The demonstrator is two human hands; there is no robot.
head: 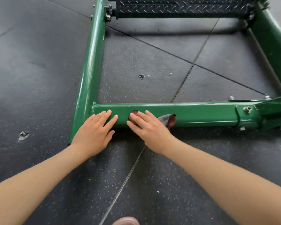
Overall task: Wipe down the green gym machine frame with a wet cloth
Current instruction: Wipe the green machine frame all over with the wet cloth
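The green frame lies on a speckled rubber floor, its glossy square tubes forming a rectangle; a dark diamond-plate footplate spans the far end. The left hand rests flat, fingers straight, on the near bar's left corner. Just right, the right hand presses a grey-red cloth against the bar with flat fingers.

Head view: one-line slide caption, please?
Right hand presses cloth on green frame; left hand rests alongside.
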